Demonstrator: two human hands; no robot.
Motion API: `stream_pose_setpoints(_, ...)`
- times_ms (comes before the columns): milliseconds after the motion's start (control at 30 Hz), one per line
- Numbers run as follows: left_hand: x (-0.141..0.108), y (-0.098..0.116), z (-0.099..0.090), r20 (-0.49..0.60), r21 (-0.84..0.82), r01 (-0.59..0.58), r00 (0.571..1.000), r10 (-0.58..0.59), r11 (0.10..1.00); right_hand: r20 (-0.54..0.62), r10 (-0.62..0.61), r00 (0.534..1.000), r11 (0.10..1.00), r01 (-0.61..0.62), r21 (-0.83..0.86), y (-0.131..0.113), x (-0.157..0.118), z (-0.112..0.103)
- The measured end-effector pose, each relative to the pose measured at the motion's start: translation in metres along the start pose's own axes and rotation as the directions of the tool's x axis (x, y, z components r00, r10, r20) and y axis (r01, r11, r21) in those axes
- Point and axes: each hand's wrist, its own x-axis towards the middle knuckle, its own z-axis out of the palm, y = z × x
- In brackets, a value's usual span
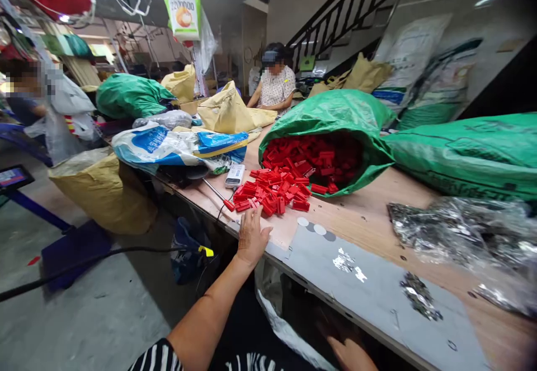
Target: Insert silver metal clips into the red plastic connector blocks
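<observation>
My left hand point(253, 235) reaches to the table's front edge, its fingertips at the near side of a heap of small red plastic pieces point(272, 191). Its thumb is held apart and the fingers extend forward, with nothing seen in them. The heap spills from the mouth of a green woven sack point(331, 111) lying on its side, full of the same pieces. Low in the view, below the table edge, is my right hand point(351, 354). It is dark and blurred, and its fingers do not show clearly. A red-tipped metal lever point(218, 195) lies left of the heap.
A grey mat point(377, 298) along the front edge bears bright metal bits point(344, 262) and a darker metal pile point(419, 297). At right lie a clear bag of metal parts point(457, 225) and another green sack point(470, 153). A white device point(235, 175) stands left. A person point(274, 85) sits opposite.
</observation>
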Motion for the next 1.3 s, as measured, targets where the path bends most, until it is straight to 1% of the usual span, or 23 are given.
stream_pose_setpoints(33, 0.004, 0.002, 0.001, -0.014, 0.054, -0.005, 1.0, 0.006, 0.999, 0.061, 0.004, 0.998, 0.999, -0.007, 0.041, 0.0, -0.003, 0.0)
stream_pose_setpoints(100, 0.012, 0.006, 0.003, -0.03, 0.151, -0.001, 1.0, 0.005, 0.989, 0.173, 0.047, 0.984, 0.994, -0.063, 0.093, -0.004, -0.011, -0.002)
stream_pose_setpoints(133, 0.015, 0.007, 0.004, -0.023, 0.181, -0.013, 1.0, 0.018, 0.983, 0.222, 0.079, 0.972, 0.989, -0.104, 0.105, -0.008, -0.016, -0.004)
stream_pose_setpoints(167, 0.017, 0.008, 0.006, -0.019, 0.202, -0.021, 0.999, 0.025, 0.979, 0.246, 0.082, 0.966, 0.986, -0.115, 0.124, -0.013, -0.021, -0.007)
stream_pose_setpoints(233, 0.019, 0.007, 0.009, 0.004, 0.218, -0.051, 0.999, 0.052, 0.975, 0.198, 0.007, 0.98, 0.981, -0.045, 0.188, -0.024, -0.029, -0.015)
stream_pose_setpoints(267, 0.019, 0.005, 0.011, 0.007, 0.22, -0.067, 0.998, 0.067, 0.973, 0.199, -0.037, 0.979, 0.975, -0.008, 0.22, -0.029, -0.032, -0.021)
stream_pose_setpoints(333, 0.016, 0.002, 0.012, -0.006, 0.232, -0.094, 0.995, 0.098, 0.968, 0.206, -0.075, 0.976, 0.963, 0.017, 0.268, -0.038, -0.037, -0.033)
stream_pose_setpoints(367, 0.013, 0.0, 0.012, -0.018, 0.238, -0.1, 0.994, 0.107, 0.966, 0.218, -0.089, 0.972, 0.954, 0.02, 0.299, -0.041, -0.038, -0.039)
stream_pose_setpoints(467, 0.005, -0.004, 0.011, 0.022, 0.234, -0.177, 0.984, 0.176, 0.956, 0.23, -0.099, 0.968, 0.927, 0.005, 0.375, -0.049, -0.042, -0.06)
stream_pose_setpoints(533, 0.001, -0.005, 0.012, 0.05, 0.224, -0.231, 0.973, 0.226, 0.947, 0.275, -0.104, 0.956, 0.911, -0.019, 0.411, -0.053, -0.044, -0.076)
stream_pose_setpoints(600, 0.0, -0.005, 0.014, 0.074, 0.218, -0.275, 0.961, 0.265, 0.936, 0.342, -0.124, 0.931, 0.891, -0.047, 0.451, -0.057, -0.045, -0.094)
stream_pose_setpoints(667, 0.001, -0.005, 0.016, 0.098, 0.216, -0.308, 0.951, 0.294, 0.926, 0.368, -0.13, 0.921, 0.877, -0.066, 0.475, -0.058, -0.045, -0.114)
stream_pose_setpoints(733, 0.002, -0.005, 0.018, 0.108, 0.209, -0.337, 0.941, 0.32, 0.918, 0.318, -0.092, 0.944, 0.88, -0.072, 0.47, -0.054, -0.043, -0.134)
stream_pose_setpoints(767, 0.002, -0.005, 0.018, 0.105, 0.199, -0.348, 0.937, 0.334, 0.916, 0.257, -0.058, 0.965, 0.89, -0.067, 0.451, -0.05, -0.041, -0.143)
stream_pose_setpoints(833, 0.0, -0.005, 0.017, 0.088, 0.16, -0.365, 0.931, 0.355, 0.917, 0.065, 0.021, 0.998, 0.934, -0.043, 0.355, -0.038, -0.037, -0.157)
stream_pose_setpoints(867, -0.001, -0.004, 0.016, 0.078, 0.13, -0.367, 0.93, 0.359, 0.921, -0.049, 0.057, 0.997, 0.961, -0.042, 0.273, -0.031, -0.035, -0.162)
stream_pose_setpoints(900, -0.003, -0.003, 0.015, 0.069, 0.09, -0.365, 0.93, 0.36, 0.927, -0.154, 0.084, 0.985, 0.983, -0.056, 0.177, -0.024, -0.032, -0.166)
stream_pose_setpoints(967, -0.01, 0.002, 0.011, 0.049, -0.024, -0.352, 0.935, 0.352, 0.936, -0.293, 0.112, 0.95, 0.993, -0.117, -0.002, -0.013, -0.027, -0.17)
stream_pose_setpoints(1033, -0.018, 0.01, 0.006, 0.04, -0.178, -0.312, 0.945, 0.324, 0.933, -0.345, 0.126, 0.93, 0.978, -0.175, -0.115, -0.005, -0.022, -0.17)
stream_pose_setpoints(1133, -0.032, 0.025, 0.0, 0.083, -0.42, -0.179, 0.969, 0.234, 0.89, -0.351, 0.123, 0.928, 0.962, -0.199, -0.188, -0.002, -0.016, -0.166)
stream_pose_setpoints(1167, -0.037, 0.03, -0.001, 0.12, -0.493, -0.119, 0.972, 0.202, 0.862, -0.347, 0.123, 0.93, 0.959, -0.201, -0.198, -0.003, -0.013, -0.164)
stream_pose_setpoints(1233, -0.047, 0.038, -0.003, 0.219, -0.618, 0.02, 0.964, 0.148, 0.786, -0.336, 0.113, 0.935, 0.959, -0.192, -0.21, -0.005, -0.01, -0.161)
stream_pose_setpoints(1300, -0.056, 0.044, -0.005, 0.339, -0.692, 0.175, 0.935, 0.101, 0.701, -0.329, 0.084, 0.941, 0.963, -0.161, -0.214, -0.008, -0.007, -0.159)
